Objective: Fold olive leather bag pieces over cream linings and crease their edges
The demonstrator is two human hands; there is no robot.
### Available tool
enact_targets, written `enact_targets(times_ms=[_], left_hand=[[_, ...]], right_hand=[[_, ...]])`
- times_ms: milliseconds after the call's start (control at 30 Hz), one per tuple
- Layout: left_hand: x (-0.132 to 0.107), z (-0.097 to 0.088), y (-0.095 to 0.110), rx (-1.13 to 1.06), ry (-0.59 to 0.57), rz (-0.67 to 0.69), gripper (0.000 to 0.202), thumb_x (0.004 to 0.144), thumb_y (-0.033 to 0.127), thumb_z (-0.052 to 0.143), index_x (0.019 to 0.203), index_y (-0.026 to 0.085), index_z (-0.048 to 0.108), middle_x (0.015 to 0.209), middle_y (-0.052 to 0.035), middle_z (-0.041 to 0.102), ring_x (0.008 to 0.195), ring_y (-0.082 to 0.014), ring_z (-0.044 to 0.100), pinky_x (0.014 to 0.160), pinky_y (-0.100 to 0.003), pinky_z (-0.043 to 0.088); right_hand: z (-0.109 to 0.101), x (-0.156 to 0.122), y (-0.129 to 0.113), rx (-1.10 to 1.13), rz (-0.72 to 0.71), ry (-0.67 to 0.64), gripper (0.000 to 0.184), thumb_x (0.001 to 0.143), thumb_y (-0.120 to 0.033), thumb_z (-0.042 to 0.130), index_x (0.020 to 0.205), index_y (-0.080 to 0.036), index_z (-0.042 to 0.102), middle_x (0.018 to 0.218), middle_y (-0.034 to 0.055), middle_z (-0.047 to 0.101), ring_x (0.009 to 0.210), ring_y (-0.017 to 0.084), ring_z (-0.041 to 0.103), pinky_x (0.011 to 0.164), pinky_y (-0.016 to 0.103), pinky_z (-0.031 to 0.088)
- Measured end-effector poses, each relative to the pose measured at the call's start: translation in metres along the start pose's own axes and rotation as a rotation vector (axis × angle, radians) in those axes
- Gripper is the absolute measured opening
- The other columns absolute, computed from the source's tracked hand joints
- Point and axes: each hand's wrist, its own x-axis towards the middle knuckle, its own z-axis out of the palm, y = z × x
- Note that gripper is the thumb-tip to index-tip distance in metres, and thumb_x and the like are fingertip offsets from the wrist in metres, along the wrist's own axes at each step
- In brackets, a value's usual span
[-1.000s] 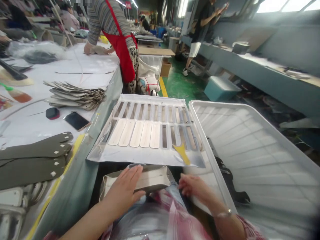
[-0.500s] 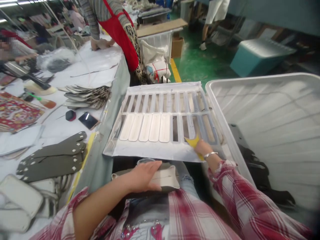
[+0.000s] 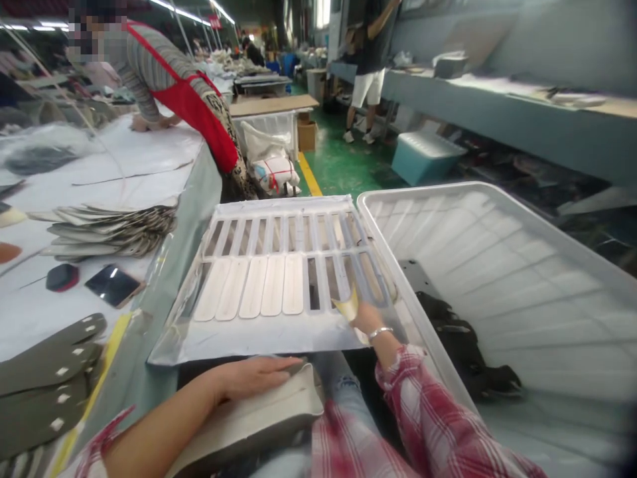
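Note:
My left hand [image 3: 256, 377] lies with its fingers stretched out on a cream piece with a dark underside [image 3: 259, 415], in my lap. My right hand [image 3: 368, 320] pinches a thin, bent yellow piece [image 3: 347, 307] over the front right of a white slotted frame [image 3: 263, 338]. Two rows of long slots run across this frame. Several cream rounded strips [image 3: 257, 287] lie side by side in the front row, left of my right hand. Part of the cream piece is hidden under my left hand and forearm.
A large white plastic bin [image 3: 478, 192] stands at the right with dark pieces [image 3: 452, 332] inside. On the left table are stacked cut pieces [image 3: 112, 229], a phone [image 3: 113, 285] and olive pieces with white patches [image 3: 54, 385]. A person in a red apron [image 3: 194, 109] leans over that table.
The view has lifted and turned to the right. My left hand still rests on the cream piece, which shows more of its surface. My right hand keeps the yellow piece near the slots.

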Motion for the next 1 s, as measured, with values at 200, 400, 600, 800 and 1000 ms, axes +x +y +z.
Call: enact_targets(times_ms=[200, 400, 600, 800, 1000], left_hand=[[0.001, -0.003, -0.009, -0.076, -0.069, 0.059, 0.049, 0.089, 0.049, 0.038, 0.135, 0.032, 0.036, 0.137, 0.0029, 0.043, 0.123, -0.0193, 0.041, 0.106, -0.033, 0.026], [-0.038, -0.008, -0.023, 0.013, -0.034, -0.055, 0.053, 0.090, 0.051, 0.035, 0.138, 0.031, 0.029, 0.141, 0.0016, 0.036, 0.126, -0.0208, 0.037, 0.107, -0.034, 0.023], [-0.035, -0.025, -0.013, 0.047, -0.167, -0.107, 0.059, 0.089, 0.056, 0.031, 0.140, 0.028, 0.024, 0.144, 0.0000, 0.031, 0.129, -0.0218, 0.031, 0.108, -0.035, 0.018], [0.030, -0.011, 0.004, -0.085, -0.186, 0.190, 0.066, 0.089, 0.060, 0.010, 0.135, 0.021, 0.037, 0.136, 0.0000, 0.043, 0.125, -0.0188, 0.037, 0.107, -0.028, 0.020], [0.039, -0.004, -0.015, -0.199, -0.178, 0.235, 0.075, 0.084, 0.067, 0.008, 0.131, 0.021, 0.043, 0.134, -0.0012, 0.046, 0.121, -0.0194, 0.041, 0.106, -0.027, 0.022]], right_hand=[[-0.008, -0.022, -0.031, 0.263, -0.123, 0.097, 0.017, 0.081, -0.024, 0.050, 0.091, -0.012, 0.058, 0.092, 0.0125, 0.060, 0.087, 0.021, 0.057, 0.071, 0.031, 0.042], [-0.045, -0.067, -0.041, 0.629, -0.272, -0.026, 0.017, 0.082, -0.034, 0.042, 0.082, -0.017, 0.045, 0.066, 0.0016, 0.058, 0.055, 0.013, 0.057, 0.051, 0.023, 0.045], [-0.057, -0.112, -0.009, 0.631, -0.149, -0.506, 0.047, 0.079, -0.066, 0.034, 0.076, -0.019, 0.043, 0.043, -0.0042, 0.047, 0.028, 0.010, 0.041, 0.029, 0.020, 0.028], [-0.055, -0.126, -0.034, 0.059, -0.459, -0.534, 0.051, 0.083, -0.061, 0.033, 0.069, -0.018, 0.055, 0.053, 0.0026, 0.056, 0.043, 0.013, 0.051, 0.040, 0.023, 0.030], [-0.061, -0.117, -0.075, 0.008, -0.758, -0.263, 0.025, 0.088, -0.038, 0.042, 0.094, -0.021, 0.059, 0.087, 0.0029, 0.065, 0.076, 0.015, 0.058, 0.063, 0.024, 0.037]])
